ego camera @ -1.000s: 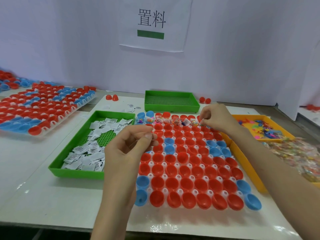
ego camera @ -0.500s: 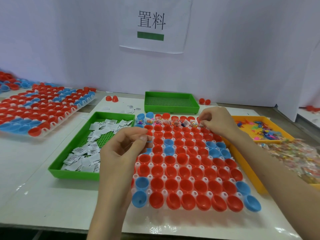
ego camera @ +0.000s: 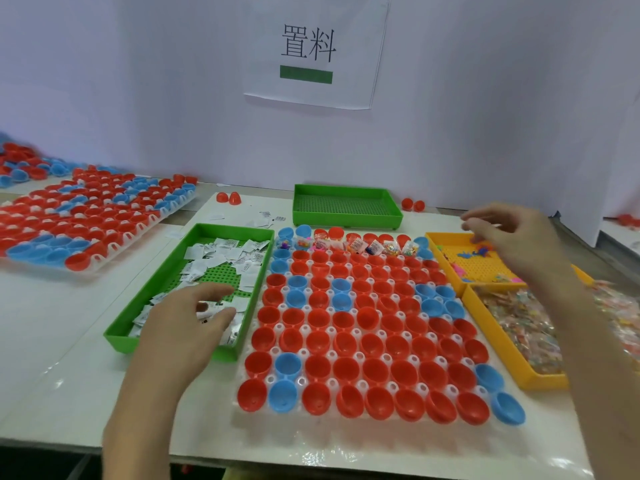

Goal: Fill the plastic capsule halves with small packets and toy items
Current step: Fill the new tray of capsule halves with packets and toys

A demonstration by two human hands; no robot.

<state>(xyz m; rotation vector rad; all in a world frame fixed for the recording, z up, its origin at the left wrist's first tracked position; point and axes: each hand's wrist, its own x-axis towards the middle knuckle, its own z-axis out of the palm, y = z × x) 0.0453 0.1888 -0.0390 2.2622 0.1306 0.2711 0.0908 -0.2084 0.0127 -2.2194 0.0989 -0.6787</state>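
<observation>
red and blue plastic capsule halves [ego camera: 367,327] sit open side up in a clear moulded holder [ego camera: 304,353] at the middle of the white table [ego camera: 52,341]. the holder's back row, at 12 o'clock, carries small clear toy packets [ego camera: 356,244]. at 9 o'clock the left hand [ego camera: 180,327] hovers over the green plastic tray [ego camera: 119,342] of white paper packets [ego camera: 221,252], fingers relaxed and spread, holding nothing. at 2 o'clock the right hand [ego camera: 519,237] is above the yellow plastic tray [ego camera: 445,265] of coloured toy items [ego camera: 479,251], fingers loosely bent and blurred; i cannot tell whether it grips anything.
</observation>
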